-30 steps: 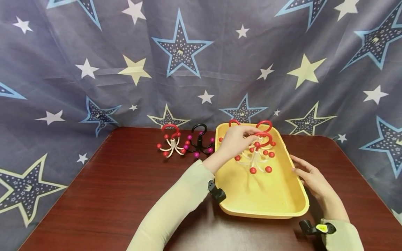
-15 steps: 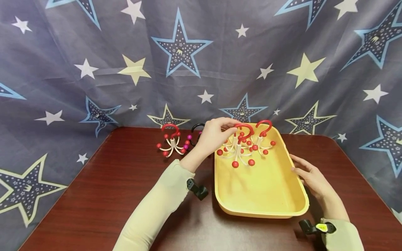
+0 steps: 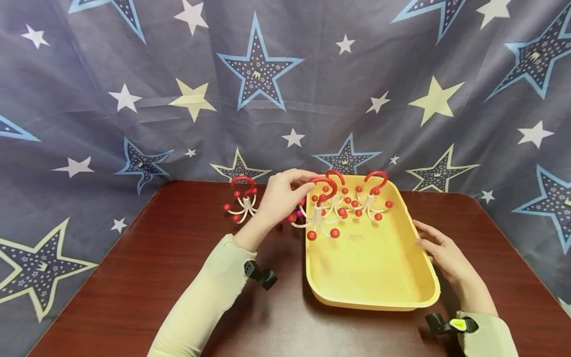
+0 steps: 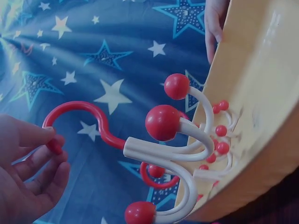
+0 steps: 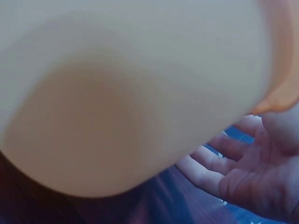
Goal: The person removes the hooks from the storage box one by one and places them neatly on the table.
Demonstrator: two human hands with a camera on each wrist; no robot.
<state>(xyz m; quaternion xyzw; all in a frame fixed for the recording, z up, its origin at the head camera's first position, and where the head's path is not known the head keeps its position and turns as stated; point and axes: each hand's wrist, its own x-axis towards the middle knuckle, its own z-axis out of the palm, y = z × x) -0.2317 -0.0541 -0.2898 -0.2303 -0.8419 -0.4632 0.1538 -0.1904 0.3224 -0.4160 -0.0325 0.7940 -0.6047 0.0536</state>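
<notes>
My left hand (image 3: 280, 198) pinches a multi-arm hook hanger (image 4: 154, 148) by its curved red hook. It has white arms tipped with red balls and hangs upright over the left rim of the yellow tray (image 3: 370, 277), overlapping that rim in the head view. In the left wrist view, thumb and fingertips meet near the hook's free end. My right hand (image 3: 448, 258) rests against the tray's right side, fingers extended along the outer wall. Two similar hangers, one at the far left (image 3: 335, 201) and one at the far right (image 3: 369, 206), stand inside the tray.
On the dark red wooden table (image 3: 147, 277), a red-and-white hanger (image 3: 245, 206) stands left of the tray. Beside it, a hanger with magenta balls (image 3: 299, 214) is mostly hidden behind my left hand. A star-patterned curtain (image 3: 156, 59) hangs behind the table.
My left hand has carried the pinched hanger leftward from above the tray's middle to its left rim. It now hides the black hanger. My right hand has stayed at the tray.
</notes>
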